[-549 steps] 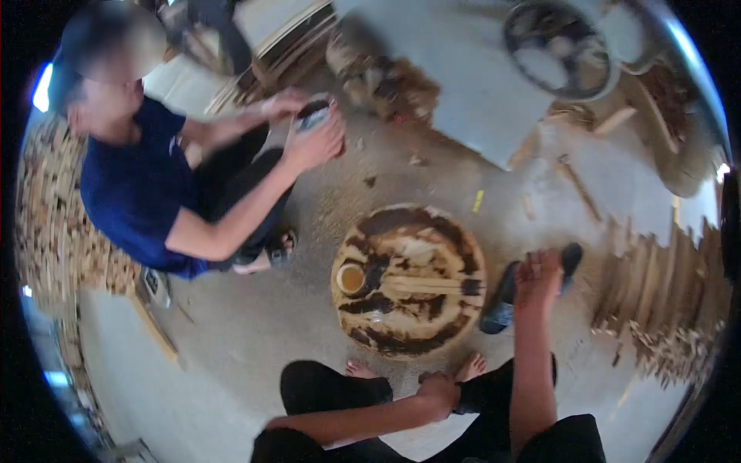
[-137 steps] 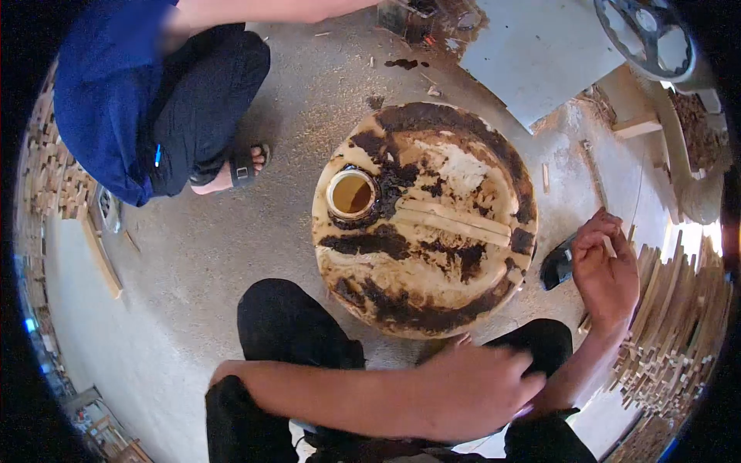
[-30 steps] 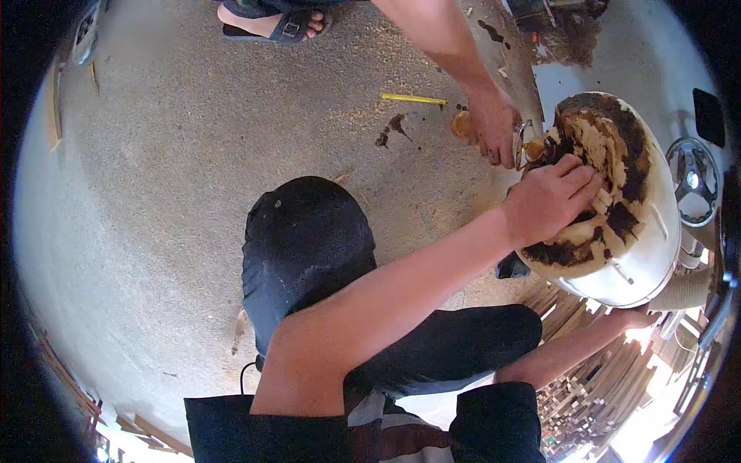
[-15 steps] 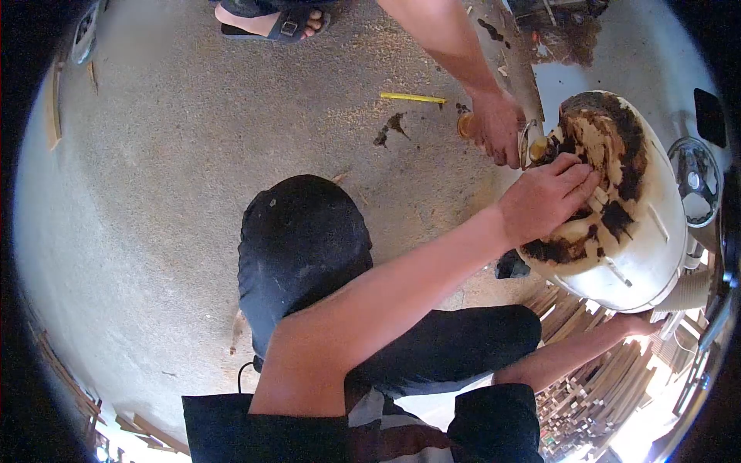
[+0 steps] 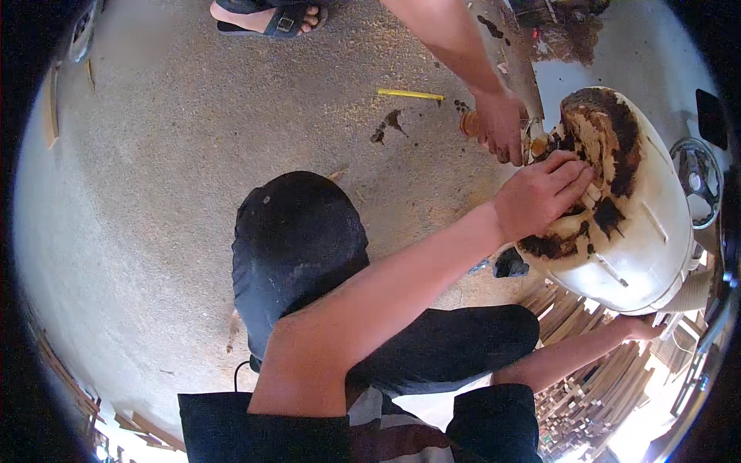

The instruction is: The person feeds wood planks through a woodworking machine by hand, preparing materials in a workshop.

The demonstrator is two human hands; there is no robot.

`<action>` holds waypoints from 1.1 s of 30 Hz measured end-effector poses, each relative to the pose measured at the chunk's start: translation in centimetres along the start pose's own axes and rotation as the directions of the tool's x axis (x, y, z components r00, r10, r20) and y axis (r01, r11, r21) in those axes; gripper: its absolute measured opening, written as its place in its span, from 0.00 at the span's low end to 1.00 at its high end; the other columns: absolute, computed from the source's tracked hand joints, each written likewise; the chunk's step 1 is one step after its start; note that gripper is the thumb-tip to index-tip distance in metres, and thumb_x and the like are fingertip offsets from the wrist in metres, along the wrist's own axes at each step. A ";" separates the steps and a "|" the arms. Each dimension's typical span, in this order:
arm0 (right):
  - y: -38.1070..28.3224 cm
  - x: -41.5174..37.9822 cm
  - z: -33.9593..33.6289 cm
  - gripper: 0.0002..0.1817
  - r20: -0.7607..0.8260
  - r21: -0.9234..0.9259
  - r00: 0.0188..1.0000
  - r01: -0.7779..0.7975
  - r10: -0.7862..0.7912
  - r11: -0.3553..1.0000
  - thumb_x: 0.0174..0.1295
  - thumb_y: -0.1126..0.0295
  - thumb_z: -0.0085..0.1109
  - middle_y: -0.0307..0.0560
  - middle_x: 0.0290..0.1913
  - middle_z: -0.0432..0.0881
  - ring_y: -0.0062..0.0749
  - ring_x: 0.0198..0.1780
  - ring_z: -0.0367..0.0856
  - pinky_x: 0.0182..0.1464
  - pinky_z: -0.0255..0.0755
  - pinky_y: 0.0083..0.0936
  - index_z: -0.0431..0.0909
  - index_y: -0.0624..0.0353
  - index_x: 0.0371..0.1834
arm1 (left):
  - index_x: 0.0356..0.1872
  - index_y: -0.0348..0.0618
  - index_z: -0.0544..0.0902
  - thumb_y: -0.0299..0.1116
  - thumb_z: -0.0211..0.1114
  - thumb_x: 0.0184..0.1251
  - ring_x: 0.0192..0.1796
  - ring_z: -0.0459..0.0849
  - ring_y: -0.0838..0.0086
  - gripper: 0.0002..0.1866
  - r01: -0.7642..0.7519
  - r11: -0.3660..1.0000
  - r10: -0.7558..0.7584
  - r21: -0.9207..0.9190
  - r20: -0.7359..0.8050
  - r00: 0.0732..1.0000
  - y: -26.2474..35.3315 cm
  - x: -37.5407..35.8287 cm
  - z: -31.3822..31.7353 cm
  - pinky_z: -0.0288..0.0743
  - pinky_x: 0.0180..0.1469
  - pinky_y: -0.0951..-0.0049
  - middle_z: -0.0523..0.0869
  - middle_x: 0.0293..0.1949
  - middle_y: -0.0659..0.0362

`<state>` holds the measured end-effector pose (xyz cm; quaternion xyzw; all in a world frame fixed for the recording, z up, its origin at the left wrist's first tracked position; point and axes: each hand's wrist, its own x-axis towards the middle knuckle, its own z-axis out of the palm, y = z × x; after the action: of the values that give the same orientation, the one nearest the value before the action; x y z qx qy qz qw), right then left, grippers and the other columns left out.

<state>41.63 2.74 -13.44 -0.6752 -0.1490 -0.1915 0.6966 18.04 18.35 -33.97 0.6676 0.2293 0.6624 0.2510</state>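
A white plastic drum lies tilted at the right, its near end smeared with dark brown residue. Across that stained end my left hand is closed, fingers bent and pressed together by a small pale piece; whatever is under the fingertips is hidden. Low on the drum's underside, my right hand holds its lower edge, with part of the fingers out of sight. Another person's hand grips a tool with an orange handle close to the drum's mouth, just above my left hand.
A yellow strip and dark spills lie on the concrete floor. Stacked wood strips stand at the lower right. A dark lump sits below my left wrist. The other person's sandalled foot is at the top.
My left hand has shifted slightly left on the stained end. The drum has moved only slightly, and the other person's hand stays at about the same spot.
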 end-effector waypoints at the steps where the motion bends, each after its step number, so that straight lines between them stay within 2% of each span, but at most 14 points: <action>1: 0.1 0.6 -0.3 0.46 0.010 0.006 1.000 -0.008 0.008 1.000 0.73 0.38 0.31 0.63 0.73 0.70 0.52 0.75 0.67 0.78 0.62 0.52 0.66 0.76 0.72 | 0.62 0.33 0.79 0.32 0.62 0.60 0.58 0.82 0.55 0.27 -0.006 1.000 0.006 0.013 0.006 1.000 0.0 -0.1 -0.1 0.87 0.49 0.64 0.82 0.54 0.50; 7: 0.1 2.4 -0.8 0.44 -0.030 0.037 0.999 0.036 -0.035 0.999 0.75 0.41 0.31 0.64 0.72 0.72 0.52 0.74 0.70 0.77 0.62 0.52 0.67 0.77 0.71 | 0.62 0.31 0.78 0.32 0.63 0.58 0.59 0.82 0.54 0.29 -0.028 1.000 0.029 0.010 -0.015 0.999 -0.4 -0.4 0.2 0.87 0.49 0.64 0.81 0.53 0.50; 11: -1.7 -1.1 0.8 0.41 -0.089 0.037 0.995 0.057 -0.053 0.998 0.76 0.44 0.30 0.64 0.70 0.74 0.50 0.72 0.71 0.79 0.60 0.52 0.68 0.76 0.70 | 0.62 0.29 0.78 0.32 0.64 0.57 0.59 0.81 0.53 0.30 0.022 1.000 -0.022 -0.015 0.014 1.000 -0.1 -0.5 -0.2 0.86 0.51 0.63 0.81 0.54 0.49; 18: -1.4 2.0 -0.5 0.41 -0.053 0.101 0.997 0.054 -0.049 0.993 0.76 0.45 0.31 0.65 0.69 0.75 0.51 0.73 0.71 0.78 0.63 0.52 0.69 0.77 0.69 | 0.63 0.28 0.78 0.30 0.63 0.58 0.60 0.81 0.52 0.30 0.055 0.997 -0.054 -0.056 0.029 0.998 0.0 -0.7 -0.4 0.84 0.57 0.60 0.80 0.58 0.48; 21: -3.3 -0.5 0.7 0.42 -0.073 0.076 0.995 0.073 -0.067 0.994 0.77 0.45 0.28 0.66 0.69 0.75 0.53 0.74 0.69 0.80 0.60 0.50 0.69 0.81 0.68 | 0.64 0.30 0.77 0.30 0.63 0.58 0.60 0.81 0.53 0.30 0.062 0.997 -0.061 -0.036 0.031 0.998 0.2 -0.7 -0.6 0.84 0.57 0.61 0.80 0.59 0.49; 23: -4.3 -2.3 1.5 0.43 -0.120 -0.071 0.986 0.109 -0.117 0.991 0.77 0.46 0.25 0.67 0.71 0.72 0.54 0.76 0.67 0.81 0.56 0.47 0.68 0.82 0.69 | 0.65 0.31 0.77 0.30 0.63 0.58 0.60 0.81 0.53 0.30 0.070 0.998 -0.070 -0.007 0.043 0.997 0.3 -0.8 -0.7 0.85 0.57 0.61 0.80 0.59 0.49; 24: -4.3 -2.0 1.3 0.43 -0.121 -0.069 0.986 0.107 -0.115 0.992 0.77 0.46 0.25 0.67 0.71 0.72 0.54 0.76 0.67 0.81 0.56 0.47 0.68 0.82 0.69 | 0.65 0.31 0.77 0.29 0.63 0.57 0.60 0.81 0.54 0.31 0.086 0.996 -0.086 0.003 0.042 0.995 0.4 -0.9 -0.7 0.85 0.56 0.62 0.80 0.60 0.50; 26: -4.3 -0.7 0.6 0.43 -0.021 0.081 0.997 0.074 -0.073 0.994 0.77 0.46 0.24 0.67 0.74 0.69 0.55 0.78 0.65 0.82 0.53 0.49 0.65 0.80 0.72 | 0.65 0.32 0.77 0.29 0.63 0.57 0.61 0.81 0.54 0.31 0.101 0.995 -0.102 0.015 0.041 0.994 0.6 -0.8 -0.8 0.85 0.56 0.62 0.80 0.60 0.50; 29: -5.0 0.1 0.4 0.43 -0.007 0.100 0.999 0.032 -0.031 0.994 0.77 0.45 0.24 0.68 0.76 0.67 0.57 0.78 0.63 0.82 0.53 0.50 0.64 0.80 0.73 | 0.66 0.32 0.77 0.28 0.63 0.58 0.61 0.81 0.54 0.31 0.101 0.995 -0.102 0.023 0.035 0.994 0.6 -0.8 -0.9 0.85 0.56 0.62 0.81 0.60 0.50; 33: -5.1 -0.4 0.5 0.45 -0.067 0.041 0.989 0.138 -0.135 0.990 0.76 0.44 0.25 0.70 0.76 0.64 0.56 0.79 0.61 0.83 0.52 0.51 0.64 0.83 0.70 | 0.67 0.32 0.76 0.28 0.62 0.58 0.61 0.82 0.53 0.31 0.113 0.994 -0.113 -0.002 0.021 0.993 0.7 -0.9 -0.7 0.85 0.55 0.61 0.81 0.59 0.49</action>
<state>38.90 3.18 -9.14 -0.6407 -0.1770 -0.2569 0.7015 17.35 17.27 -34.27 0.6599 0.2632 0.6405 0.2915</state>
